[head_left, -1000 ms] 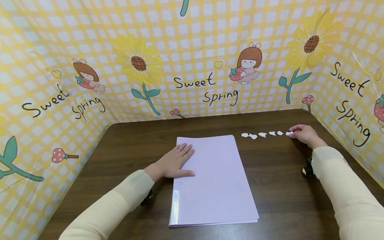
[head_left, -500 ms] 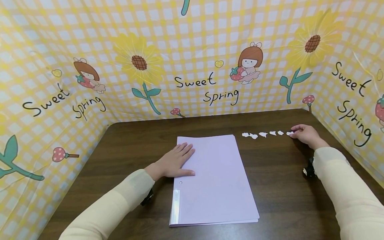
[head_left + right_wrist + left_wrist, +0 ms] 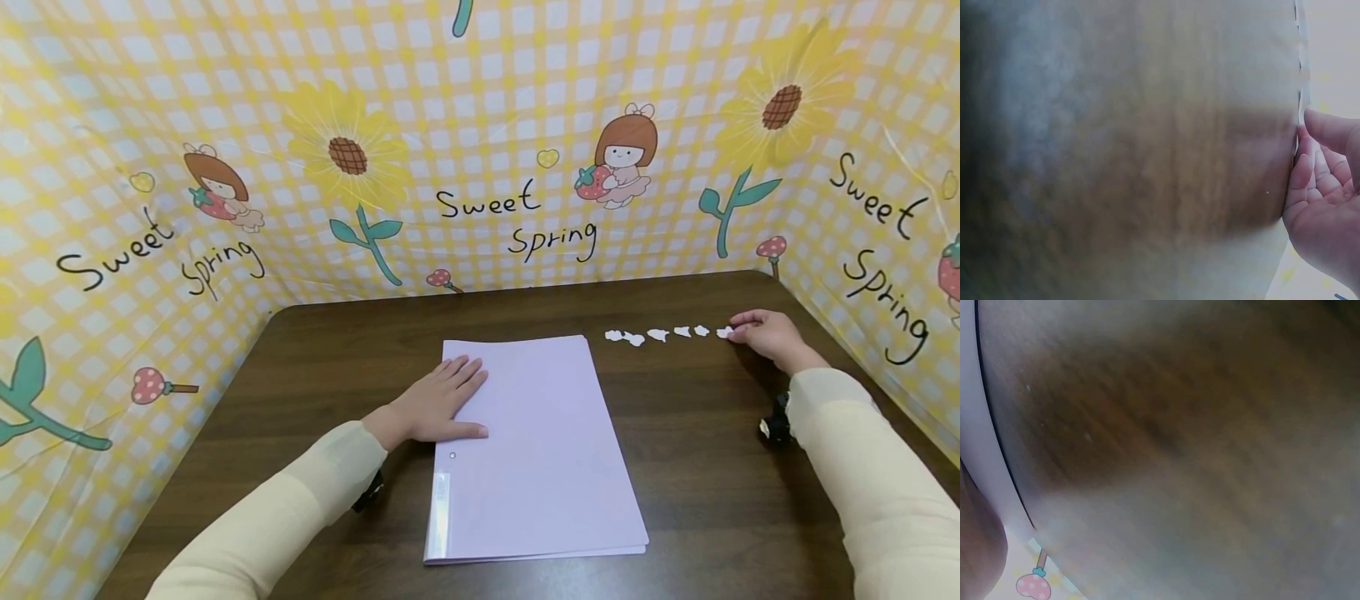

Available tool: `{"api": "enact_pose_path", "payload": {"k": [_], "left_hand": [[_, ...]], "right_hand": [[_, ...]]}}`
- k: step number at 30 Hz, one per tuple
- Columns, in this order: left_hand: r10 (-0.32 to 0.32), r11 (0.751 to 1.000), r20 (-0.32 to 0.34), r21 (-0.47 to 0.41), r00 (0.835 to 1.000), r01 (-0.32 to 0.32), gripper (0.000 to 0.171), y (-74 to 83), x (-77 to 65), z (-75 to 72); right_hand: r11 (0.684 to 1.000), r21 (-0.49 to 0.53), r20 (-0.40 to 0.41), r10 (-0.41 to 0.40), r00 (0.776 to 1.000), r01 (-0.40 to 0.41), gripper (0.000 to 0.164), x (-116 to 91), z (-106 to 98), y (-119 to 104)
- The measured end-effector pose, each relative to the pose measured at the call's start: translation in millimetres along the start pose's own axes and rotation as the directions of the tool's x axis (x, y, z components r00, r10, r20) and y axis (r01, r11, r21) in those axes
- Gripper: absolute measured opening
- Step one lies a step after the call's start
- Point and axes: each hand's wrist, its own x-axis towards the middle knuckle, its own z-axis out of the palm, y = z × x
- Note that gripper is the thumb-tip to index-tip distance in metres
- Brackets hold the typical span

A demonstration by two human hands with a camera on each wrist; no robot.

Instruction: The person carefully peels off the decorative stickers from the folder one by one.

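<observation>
My left hand [image 3: 438, 406] lies flat with fingers spread on the left side of a pale lilac folder [image 3: 543, 467]. In the left wrist view only part of the hand [image 3: 982, 544] shows, beside the folder's edge. At the far right of the table, my right hand [image 3: 768, 337] pinches a small torn white paper scrap [image 3: 724, 332] between thumb and forefinger, low at the tabletop. This scrap is the right end of a row of paper scraps [image 3: 657, 335]. The right wrist view shows the thumb and curled fingers of the right hand [image 3: 1329, 194] from the palm side.
The dark wooden table [image 3: 322, 375] has a patterned yellow checked cloth [image 3: 480, 125] standing around its back and sides. The folder's clear label strip [image 3: 441, 517] is at its lower left. A black wrist camera [image 3: 776, 421] sits under the right sleeve.
My right wrist and forearm have shifted slightly right, while the fingertips stay at the end scrap. The left hand, folder and other scraps hold their places.
</observation>
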Motion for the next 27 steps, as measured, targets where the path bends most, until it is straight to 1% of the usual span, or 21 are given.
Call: {"api": "enact_pose_path", "payload": {"k": [5,8,13,17,23,27], "left_hand": [[0.001,1.0,-0.006,-0.003,1.0,-0.001,0.1,0.3,0.6,-0.4],[0.003,1.0,-0.01,-0.006,1.0,-0.003,0.1,0.7,0.8,-1.0],[-0.001,1.0,-0.005,-0.005,1.0,0.001,0.101,0.3,1.5,-0.1],[-0.003,1.0,-0.005,-0.013,1.0,0.003,0.101,0.5,1.5,-0.3],[-0.003,1.0,-0.016,-0.005,1.0,0.003,0.101,0.3,-1.5,-2.3],[0.007,1.0,-0.039,-0.006,0.999,-0.008,0.099,-0.3,-4.1,-2.9]], "right_hand": [[1.0,0.0,-0.02,-0.012,1.0,0.012,0.037,-0.9,-0.9,1.0],[1.0,0.014,-0.017,-0.007,1.0,0.007,0.038,-2.7,-1.5,-0.6],[0.997,0.072,0.012,0.021,1.0,-0.021,0.044,-6.8,-1.6,-6.6],[0.993,0.12,0.03,0.009,1.0,-0.013,0.047,-9.8,1.5,-12.1],[0.985,0.171,0.046,-0.042,0.998,0.034,0.047,-15.5,9.1,-31.3],[0.984,0.174,0.074,-0.051,0.996,0.037,0.049,-20.2,17.0,-48.3]]}}
